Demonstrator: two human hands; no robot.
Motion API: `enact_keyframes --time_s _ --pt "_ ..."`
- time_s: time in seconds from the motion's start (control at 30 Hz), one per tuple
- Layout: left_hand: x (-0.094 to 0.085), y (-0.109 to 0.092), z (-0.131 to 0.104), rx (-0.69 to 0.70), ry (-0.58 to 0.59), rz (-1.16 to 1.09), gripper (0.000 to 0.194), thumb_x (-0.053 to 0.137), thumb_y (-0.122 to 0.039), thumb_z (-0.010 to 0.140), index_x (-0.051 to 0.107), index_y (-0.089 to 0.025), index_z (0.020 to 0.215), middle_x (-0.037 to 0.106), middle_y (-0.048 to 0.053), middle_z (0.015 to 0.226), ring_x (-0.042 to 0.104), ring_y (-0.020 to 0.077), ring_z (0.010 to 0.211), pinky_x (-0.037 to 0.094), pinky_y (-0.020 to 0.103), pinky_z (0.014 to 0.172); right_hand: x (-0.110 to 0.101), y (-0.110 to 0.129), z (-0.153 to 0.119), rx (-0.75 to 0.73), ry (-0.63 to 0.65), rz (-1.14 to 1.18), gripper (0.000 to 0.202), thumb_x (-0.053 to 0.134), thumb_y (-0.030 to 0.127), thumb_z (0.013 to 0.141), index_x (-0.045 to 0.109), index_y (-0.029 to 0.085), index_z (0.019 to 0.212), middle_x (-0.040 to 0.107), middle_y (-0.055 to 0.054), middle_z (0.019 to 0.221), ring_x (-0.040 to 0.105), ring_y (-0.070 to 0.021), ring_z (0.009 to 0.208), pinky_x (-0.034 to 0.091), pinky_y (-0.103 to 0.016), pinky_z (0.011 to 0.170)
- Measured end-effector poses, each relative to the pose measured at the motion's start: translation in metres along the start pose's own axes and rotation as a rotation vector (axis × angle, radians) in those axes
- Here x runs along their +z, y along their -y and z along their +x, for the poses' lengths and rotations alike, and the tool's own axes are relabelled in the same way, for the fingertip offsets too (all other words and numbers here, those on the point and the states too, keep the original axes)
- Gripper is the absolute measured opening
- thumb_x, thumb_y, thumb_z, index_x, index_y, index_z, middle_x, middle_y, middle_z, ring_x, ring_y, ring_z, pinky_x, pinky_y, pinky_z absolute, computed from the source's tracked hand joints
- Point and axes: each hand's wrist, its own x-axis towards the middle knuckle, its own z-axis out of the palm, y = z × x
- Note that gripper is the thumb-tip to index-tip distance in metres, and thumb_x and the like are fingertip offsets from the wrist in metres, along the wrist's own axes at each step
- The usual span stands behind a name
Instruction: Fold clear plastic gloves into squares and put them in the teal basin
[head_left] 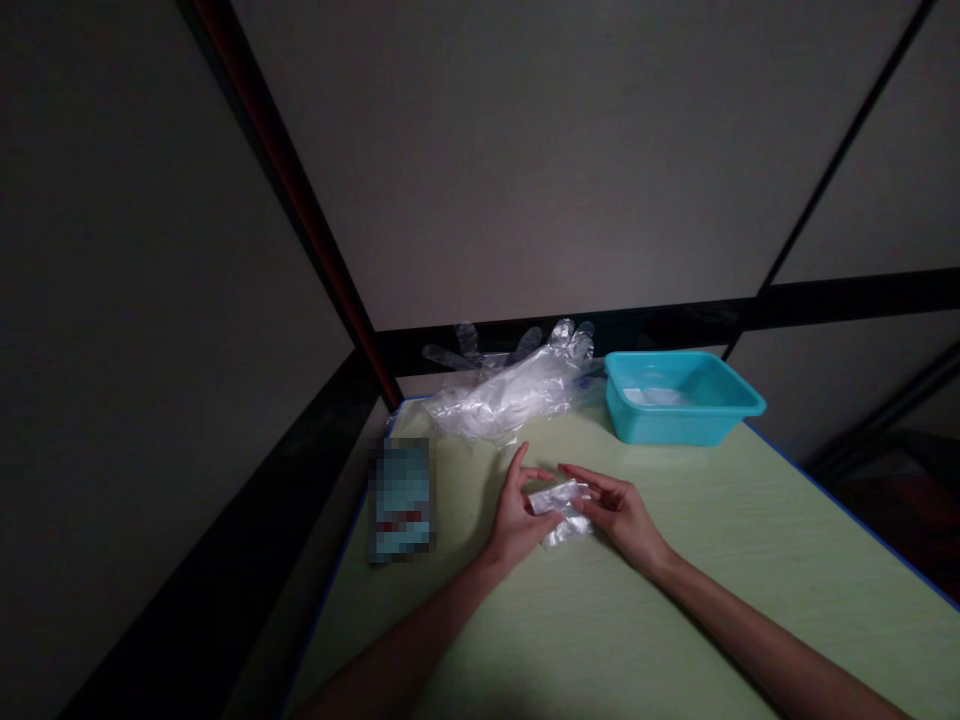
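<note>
A small, crinkled clear packet, which looks like a folded disposable plastic glove (559, 498), is between my two hands just above or on the table. My left hand (519, 515) grips its left side with the thumb in front and fingers behind, one finger pointing up. On the right side, the thumb and fingers of my right hand (616, 508) pinch the same plastic. Behind them lies a loose heap of clear disposable gloves (502, 395), some glove fingers sticking up against the wall.
A turquoise plastic basket (675, 425) stands at the back right with some whitish clear plastic inside. At the left edge lies a blurred-out teal packet (403, 500). The pale green table (540, 640) has a blue edge and meets a panelled wall (525, 180).
</note>
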Motion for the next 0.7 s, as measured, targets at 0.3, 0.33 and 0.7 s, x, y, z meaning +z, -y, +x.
enact_keyframes --time_s 0.3,0.33,0.7 --pt "0.000 -0.005 0.000 0.019 -0.035 -0.019 0.090 0.068 -0.005 0.050 0.026 -0.023 0.127 0.050 0.002 0.094 0.054 0.0126 0.072 0.043 0.019 0.057 0.002 0.000 -0.001 0.023 0.008 0.069 0.049 0.070 0.022 0.061 0.049 0.021 0.106 0.065 0.000 0.074 0.059 -0.0141 0.066 0.043 -0.025 0.059" --pt "0.001 -0.006 0.000 0.014 -0.030 -0.020 0.090 0.068 -0.006 0.050 0.026 -0.023 0.128 0.050 0.003 0.095 0.054 0.0122 0.071 0.043 0.019 0.056 0.002 -0.001 -0.001 0.026 0.001 0.076 0.049 0.070 0.021 0.061 0.049 0.020 0.105 0.065 0.000 0.073 0.058 -0.0135 0.064 0.042 -0.024 0.058" --pt "0.003 -0.012 0.001 -0.133 -0.063 -0.040 0.073 0.068 -0.014 0.054 0.031 -0.017 0.117 0.055 0.004 0.086 0.057 0.0153 0.071 0.045 0.022 0.056 -0.003 0.001 0.002 -0.044 -0.160 0.159 0.048 0.071 0.019 0.061 0.050 0.021 0.104 0.064 0.001 0.074 0.056 -0.0099 0.061 0.040 -0.020 0.055"
